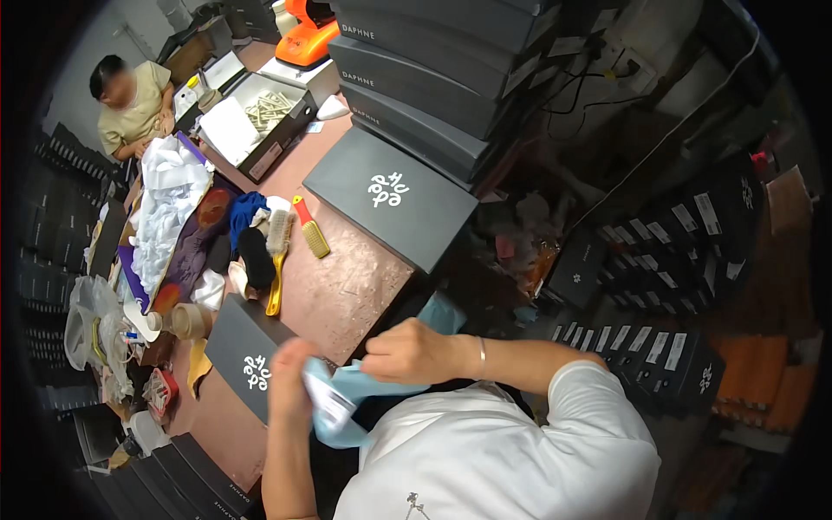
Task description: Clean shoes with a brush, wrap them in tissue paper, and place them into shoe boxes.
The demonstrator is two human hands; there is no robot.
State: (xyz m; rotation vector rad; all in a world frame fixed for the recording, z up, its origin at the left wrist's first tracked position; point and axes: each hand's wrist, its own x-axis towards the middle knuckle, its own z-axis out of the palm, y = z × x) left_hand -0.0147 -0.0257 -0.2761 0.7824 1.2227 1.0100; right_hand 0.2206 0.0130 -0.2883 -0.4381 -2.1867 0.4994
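Note:
Close in front of my body, a crumpled light blue sheet (381,382) stretches between both hands; whether it is plastic or cloth I cannot tell. My right hand (412,351) is closed in a fist on its upper edge. On the other side, my left hand (292,377), a little blurred, grips the sheet's left end beside a white label (329,401). More light blue material (442,314) shows beyond my right hand. Just past my left hand lies a dark grey shoebox (238,351) with white lettering, partly covered by that hand.
Another grey shoebox (390,195) lies on the pink table (347,282) beside a tall stack of boxes (416,87). Two brushes, a yellow-handled one (276,269) and a red-and-yellow one (310,230), lie mid-table. Tissue paper (169,199) fills the left. A person (134,108) sits far left.

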